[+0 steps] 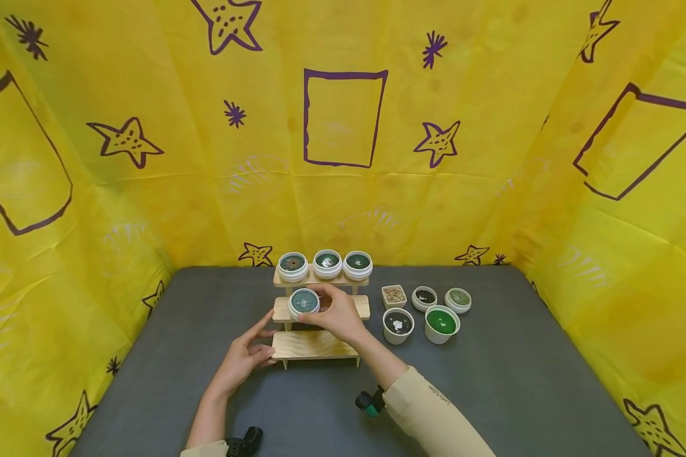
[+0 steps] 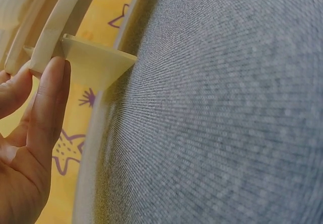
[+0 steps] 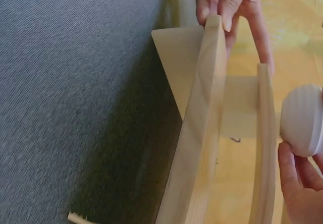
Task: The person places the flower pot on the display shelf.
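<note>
A three-tier wooden stand (image 1: pixel 320 344) rises in steps on the grey table. My right hand (image 1: pixel 342 314) holds a small round white pot with a blue-green surface (image 1: pixel 305 301) at the left part of the middle tier. In the right wrist view, thumb and fingers grip the side of this white pot (image 3: pixel 301 118); whether its base touches the tier I cannot tell. My left hand (image 1: pixel 244 357) pinches the left end of the lowest tier, and another finger reaches to the middle tier's end. The left wrist view shows thumb and fingertips of that hand (image 2: pixel 25 168) on the wooden edge.
Three white pots (image 1: pixel 328 264) stand along the top tier. Right of the stand are a square tub of beige grains (image 1: pixel 394 296), two dark-filled pots (image 1: pixel 397 325), a bright green one (image 1: pixel 441 324) and a pale green one (image 1: pixel 458 299). Yellow patterned cloth (image 1: pixel 343 209) walls the table.
</note>
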A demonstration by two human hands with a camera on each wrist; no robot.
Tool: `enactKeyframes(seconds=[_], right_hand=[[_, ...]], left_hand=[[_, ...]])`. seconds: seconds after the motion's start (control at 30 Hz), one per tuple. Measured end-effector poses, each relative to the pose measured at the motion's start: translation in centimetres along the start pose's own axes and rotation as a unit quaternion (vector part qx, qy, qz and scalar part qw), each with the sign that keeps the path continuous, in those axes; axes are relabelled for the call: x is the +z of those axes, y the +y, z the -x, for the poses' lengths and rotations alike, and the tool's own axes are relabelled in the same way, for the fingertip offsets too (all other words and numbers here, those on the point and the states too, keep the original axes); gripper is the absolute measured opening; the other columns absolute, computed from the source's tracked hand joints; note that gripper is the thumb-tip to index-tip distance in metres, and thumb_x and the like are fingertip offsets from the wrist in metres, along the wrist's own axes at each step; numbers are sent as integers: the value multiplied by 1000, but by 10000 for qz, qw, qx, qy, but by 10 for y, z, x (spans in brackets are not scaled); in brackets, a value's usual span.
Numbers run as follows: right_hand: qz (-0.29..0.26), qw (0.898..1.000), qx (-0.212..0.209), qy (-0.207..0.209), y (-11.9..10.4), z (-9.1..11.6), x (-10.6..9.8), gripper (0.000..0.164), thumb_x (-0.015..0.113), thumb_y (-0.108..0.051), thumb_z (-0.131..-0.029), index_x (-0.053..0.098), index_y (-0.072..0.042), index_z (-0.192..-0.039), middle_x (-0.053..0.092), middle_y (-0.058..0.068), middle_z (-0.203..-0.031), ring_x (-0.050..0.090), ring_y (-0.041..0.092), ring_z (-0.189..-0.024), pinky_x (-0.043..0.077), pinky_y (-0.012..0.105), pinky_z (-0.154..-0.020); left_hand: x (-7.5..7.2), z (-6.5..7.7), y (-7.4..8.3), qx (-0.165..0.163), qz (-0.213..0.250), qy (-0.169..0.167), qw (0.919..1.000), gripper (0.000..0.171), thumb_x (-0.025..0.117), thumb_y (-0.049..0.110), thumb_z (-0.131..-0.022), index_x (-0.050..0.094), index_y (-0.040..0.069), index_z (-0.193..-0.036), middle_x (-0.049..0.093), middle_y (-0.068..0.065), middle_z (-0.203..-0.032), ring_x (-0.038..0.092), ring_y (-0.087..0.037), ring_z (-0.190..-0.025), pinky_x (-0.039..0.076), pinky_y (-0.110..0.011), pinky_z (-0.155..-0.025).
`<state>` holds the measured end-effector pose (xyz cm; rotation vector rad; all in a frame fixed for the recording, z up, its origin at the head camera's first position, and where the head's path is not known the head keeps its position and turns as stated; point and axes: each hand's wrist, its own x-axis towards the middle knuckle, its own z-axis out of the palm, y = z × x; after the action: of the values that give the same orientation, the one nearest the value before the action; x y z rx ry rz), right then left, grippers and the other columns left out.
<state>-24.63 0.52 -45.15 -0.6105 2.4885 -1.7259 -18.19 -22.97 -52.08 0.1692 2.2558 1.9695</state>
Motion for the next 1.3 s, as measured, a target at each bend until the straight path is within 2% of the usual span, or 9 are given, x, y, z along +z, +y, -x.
enactKeyframes(seconds=[0.37,0.6,0.87,1.3], right_hand=[[247,9997,-9,47,-4,-9,18,57,87,-26,-74,64,-12,-123,72,5,-112,69,16,-97,57,24,-83],[280,9995,68,160,-4,-12,21,53,87,-28,-73,66,-14,-120,72,3,-111,69,17,-98,58,26,-82],[313,9991,33,271,-5,-15,27,55,88,-29,-72,66,-12,-120,73,5,-111,70,17,-98,58,25,-82],[387,9988,-7,299,-6,-14,27,56,88,-32,-72,65,-13,-119,72,5,-112,70,15,-96,57,23,-82]], left_hand=[[0,-1,-5,53,-9,82,10000,78,60,-7,-92,27,19,-158,43,-33,-136,68,-5,-85,62,-29,-75],[-1,0,-2,79,3,-33,10000,76,59,-6,-93,25,15,-158,41,-35,-138,67,-4,-87,61,-27,-76],[-2,1,0,-19,-1,3,10000,76,58,-6,-93,25,16,-158,40,-35,-139,68,-4,-87,61,-26,-76],[-2,0,-1,96,36,-55,9999,76,59,-6,-93,25,14,-158,41,-36,-137,68,-4,-87,61,-26,-75]])
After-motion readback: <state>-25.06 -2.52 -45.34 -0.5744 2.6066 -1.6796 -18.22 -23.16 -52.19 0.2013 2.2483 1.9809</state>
